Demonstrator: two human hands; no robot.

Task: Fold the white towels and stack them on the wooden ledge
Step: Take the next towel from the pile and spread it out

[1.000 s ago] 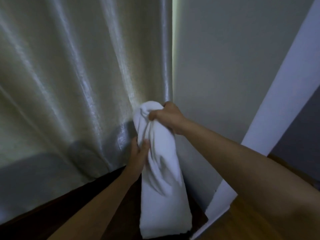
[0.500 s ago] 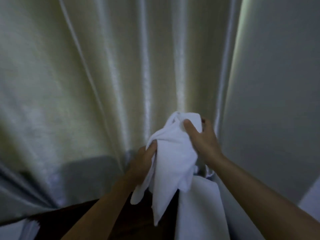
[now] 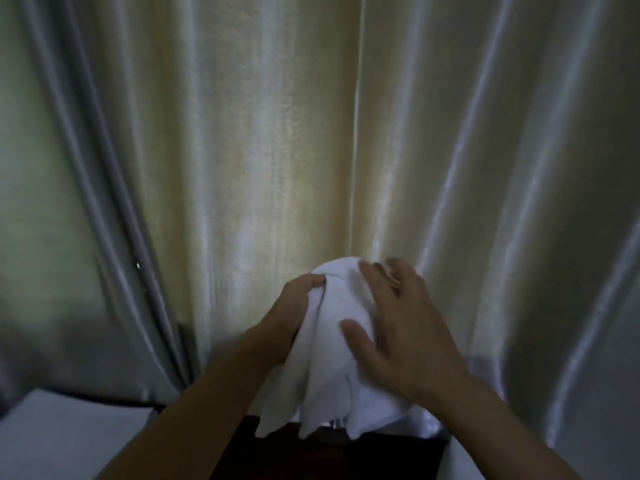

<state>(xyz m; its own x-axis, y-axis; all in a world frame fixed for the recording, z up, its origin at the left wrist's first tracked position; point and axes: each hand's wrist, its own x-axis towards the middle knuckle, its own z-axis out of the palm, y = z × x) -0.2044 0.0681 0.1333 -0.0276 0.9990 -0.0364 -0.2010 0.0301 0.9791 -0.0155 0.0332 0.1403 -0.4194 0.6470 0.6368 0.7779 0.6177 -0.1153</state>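
White towel [image 3: 341,348] is up in the air, bunched, held in front of a pale shiny curtain [image 3: 277,150] w/ long vertical folds. Left hand [image 3: 294,313] is closed on the towel's left edge near the top, fingers curled in, cloth pinched in the grip. Right hand [image 3: 401,327] lies flat on the towel's right side, fingers spread & loose, thumb pressing across the front of the cloth; it isn't clamped round anything, just resting against the fabric. Top of the towel forms a rounded hump between the two hands. Lower corners hang free in uneven points, above a dark brown wooden ledge [image 3: 363,455] at the bottom of the view. More white cloth shows just under the right wrist, at the ledge's right end; can't tell if it's a 2nd towel or part of the same one. Pale flat surface [image 3: 62,438] at bottom left, beside the ledge; too blurry to say what it is. Both forearms bare, reaching in from the bottom edge.
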